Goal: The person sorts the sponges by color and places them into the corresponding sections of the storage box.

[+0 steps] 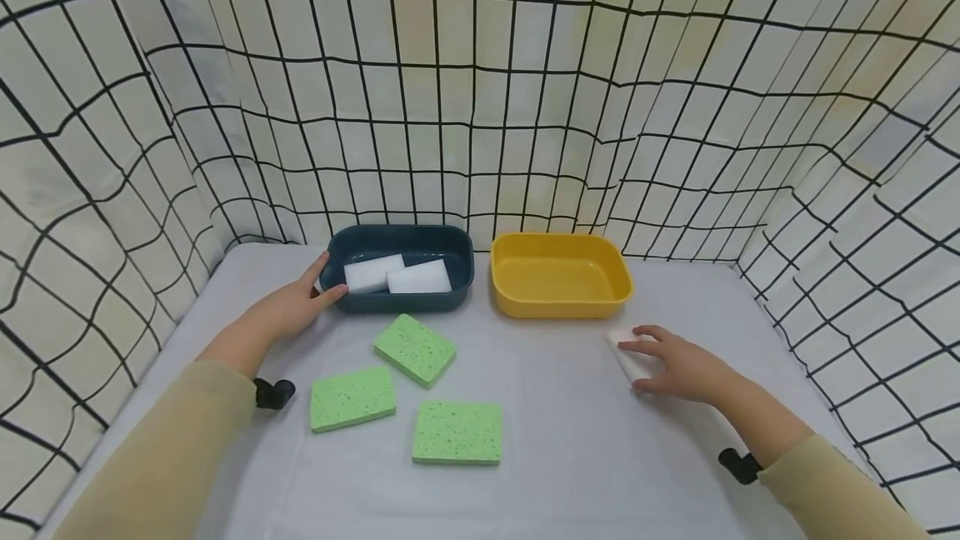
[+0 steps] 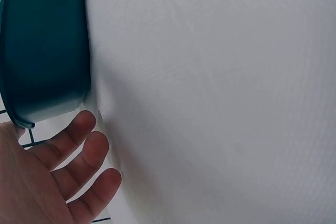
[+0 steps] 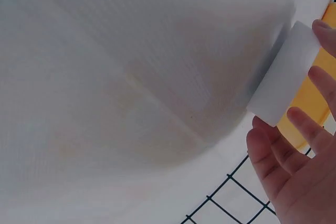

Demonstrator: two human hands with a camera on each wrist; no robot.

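My left hand [image 1: 288, 311] touches the left end of a dark blue tub [image 1: 397, 302], its thumb and index finger at the rim. In the left wrist view the other fingers [image 2: 86, 153] hang loosely below the tub's wall. Two white sponges [image 1: 420, 277] lie inside the tub, partly overlapping. On the right, my right hand [image 1: 682, 365] holds another white sponge [image 3: 286, 74] low at the table, thumb at one end and fingers at the other. The hand covers part of this sponge in the head view.
A yellow tub [image 1: 562, 309] stands right of the blue one, beyond my right hand. Several things lie on the white tabletop [image 1: 562, 457]: a green sponge [image 1: 415, 348], another green sponge [image 1: 352, 398] and a third green sponge [image 1: 457, 432]. Black wire grid [image 1: 472, 123] encloses the back and sides.
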